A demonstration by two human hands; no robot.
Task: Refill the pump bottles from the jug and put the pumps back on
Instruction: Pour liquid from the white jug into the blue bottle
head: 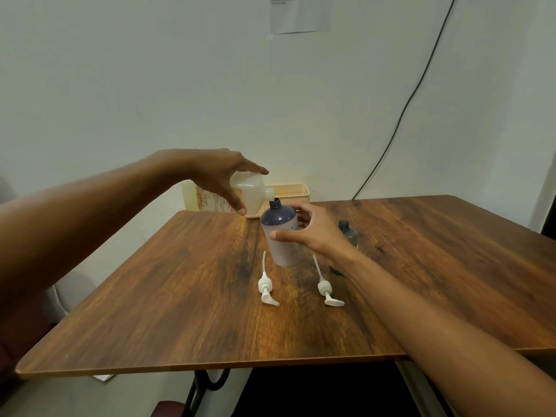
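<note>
My left hand [228, 179] grips a pale translucent jug [249, 192], tipped on its side with its spout just above the open neck of a dark blue pump bottle [279, 233]. This bottle stands upright on the wooden table [180, 296], and my right hand [310, 230] holds its body, thumb in front. A second, dark green bottle [348, 233] stands behind my right wrist, partly hidden. Two white pumps lie on the table with their tubes pointing away: the left pump [266, 288] and the right pump [325, 287].
A beige tray [293, 192] sits at the table's far edge against the wall, behind the jug. A black cable [400, 115] hangs down the wall at the right. A paper sheet [298, 13] is stuck on the wall above.
</note>
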